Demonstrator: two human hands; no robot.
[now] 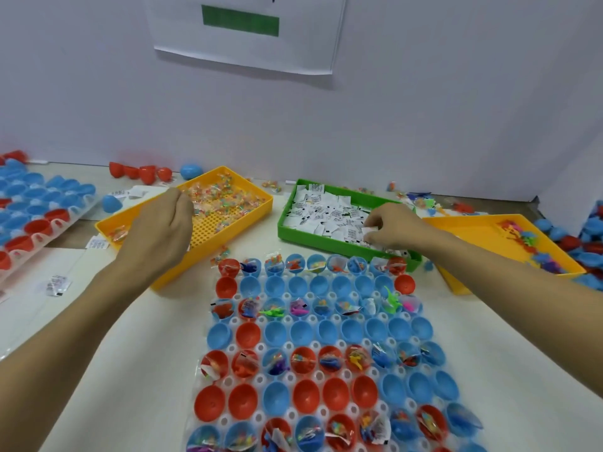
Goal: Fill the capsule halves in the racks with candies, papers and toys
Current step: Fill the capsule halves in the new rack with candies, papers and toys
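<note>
Pinching a folded white paper slip [370, 230] between thumb and curled fingers, the right hand [394, 228] sits low inside the green tray [287, 220] at centre right of the frame, among a heap of similar papers [326, 210]. Left hand [163, 223] hangs over the yellow candy tray [257, 210] at centre left, fingers bunched downward at the wrapped candies [222, 195]; whether it actually grips one, cannot tell, back of hand hides the fingertips.

Below both hands, lower centre: clear rack [287, 319] of red and blue capsule halves [303, 334]. Rows alternate, some holding candy, paper and small toys, some bare. A green toy [274, 312] lies across the third row.

Right edge: second yellow tray [470, 230] with plastic toys [522, 238] at its far side. Left edge: another rack [36, 220] of capsule halves. Loose red and blue halves [146, 172] along the white wall, upper centre left. A printed sheet [248, 31] with a green bar is taped to the wall, top centre.
</note>
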